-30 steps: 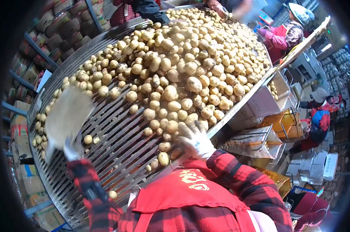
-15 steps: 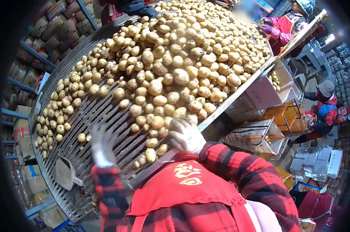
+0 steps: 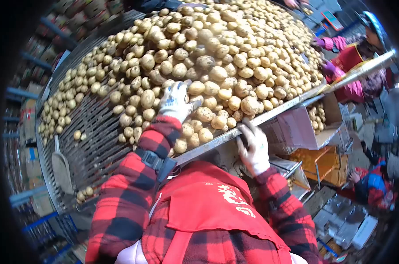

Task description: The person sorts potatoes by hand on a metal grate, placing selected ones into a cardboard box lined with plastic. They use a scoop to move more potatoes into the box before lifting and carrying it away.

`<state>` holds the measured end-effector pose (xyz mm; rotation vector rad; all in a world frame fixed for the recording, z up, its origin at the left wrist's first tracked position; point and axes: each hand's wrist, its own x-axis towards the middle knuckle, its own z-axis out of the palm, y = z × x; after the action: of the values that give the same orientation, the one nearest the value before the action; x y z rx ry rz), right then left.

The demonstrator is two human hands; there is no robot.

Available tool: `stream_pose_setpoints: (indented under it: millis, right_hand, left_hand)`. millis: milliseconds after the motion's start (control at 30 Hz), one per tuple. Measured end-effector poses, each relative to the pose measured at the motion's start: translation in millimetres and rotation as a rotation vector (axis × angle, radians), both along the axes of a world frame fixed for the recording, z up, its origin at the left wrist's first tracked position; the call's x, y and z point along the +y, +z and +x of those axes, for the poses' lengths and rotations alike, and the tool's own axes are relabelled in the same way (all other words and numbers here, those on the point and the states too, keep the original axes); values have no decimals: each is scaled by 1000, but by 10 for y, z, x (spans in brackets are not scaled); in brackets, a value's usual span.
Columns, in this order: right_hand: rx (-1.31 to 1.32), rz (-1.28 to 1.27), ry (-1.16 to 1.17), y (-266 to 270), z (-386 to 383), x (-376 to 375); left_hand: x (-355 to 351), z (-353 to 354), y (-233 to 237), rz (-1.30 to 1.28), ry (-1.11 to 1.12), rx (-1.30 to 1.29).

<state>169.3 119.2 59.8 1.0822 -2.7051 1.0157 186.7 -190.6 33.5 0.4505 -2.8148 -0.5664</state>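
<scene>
The potatoes [image 3: 239, 60] are pale yellow-brown, round to oval, mixed in size, some darkly marked; they lie heaped on the slatted table [image 3: 97, 148], many against the rail [image 3: 276, 112]. Two sit apart from the heap.

Over on the left I can see a blue metal rack [image 3: 21, 93], with cartons [image 3: 31, 154] stacked behind and between its bars. Up at the top right, a co-worker [image 3: 348, 59] in a blue hat, pink sleeves and a red apron stands close to a small device [image 3: 333, 20], red-framed with a pale blue face. A dark sleeve [image 3: 157, 4] pokes in along the top. Farther down the right side, another person [image 3: 378, 182] in red and blue wears a grey hat, and pale boxes [image 3: 349, 224] lie on the floor nearby.
</scene>
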Motion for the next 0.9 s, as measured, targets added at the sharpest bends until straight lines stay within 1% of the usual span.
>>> stream_pose_setpoints:
  millis: [33,67,100,133,167,200,233,267,300,367,433,467,500,533,567,600,633,667,700,733,767,833,867,900]
  right_hand:
    - [45,-20,40,82,-256,-196]
    - [127,-40,54,133,-513,-438]
    - [123,-82,63,81,-759,-702]
    - [209,-82,29,-28,-1004,-968]
    - [3,-32,-17,-19,-1227,-1246]
    - [-191,160,-74,-65,-1424,-1505]
    - [-97,369,-74,-179,-1618,-1728]
    - [-119,402,-39,-118,-1683,-1850]
    - [-138,433,-10,-42,-1736,-1931]
    - [-380,266,99,53,-1826,-1812]
    - [-1195,-240,234,-80,-1821,-1628]
    - [-911,-262,407,-46,-1582,-1491]
    - [-618,-276,566,-13,-1374,-1443]
    - [-994,-339,584,82,-1255,-1542]
    - [-1047,-272,649,121,-1161,-1700]
    - [-1096,-200,713,162,-1069,-1861]
    - [-1143,-153,710,187,-1012,-2064]
    - [-1189,-104,705,212,-955,-2268]
    - [-1561,-220,561,238,-875,-2429]
    - [-1494,-241,559,54,-802,-2615]
    - [-1430,-259,557,-180,-776,-2751]
    - [-1257,-263,717,-469,-901,-2870]
    - [-1207,-229,750,-430,-906,-2843]
    - [-1156,-195,782,-386,-912,-2819]
  left_hand:
    - [31,82,-78,-1,30,79]
    - [72,228,-121,153,62,106]
    - [142,404,-131,302,97,140]
    - [284,529,-37,479,144,151]
    - [343,624,-117,840,179,357]
    - [359,700,0,1113,299,361]
    - [368,788,120,1392,417,368]
    - [332,900,275,1474,482,495]
    - [186,1098,221,1524,461,434]
    - [-53,1406,-32,1724,431,705]
    - [-270,1602,115,1597,486,604]
    - [-374,1574,232,1736,645,660]
    - [-569,1585,72,1719,648,633]
    - [-625,1464,197,1691,707,567]
    - [-683,1332,330,1660,758,496]
    - [-832,1275,180,1767,596,471]
    - [-1019,1179,127,1760,522,291]
    - [-1119,1090,85,1762,461,267]
    - [-1170,1018,49,1766,404,239]
    - [-1197,974,81,1626,377,188]
    - [-1328,959,-97,1488,335,121]
    - [-1258,974,151,1599,357,87]
    - [-1408,984,-194,1585,278,127]
    - [-1377,990,-215,1505,180,140]
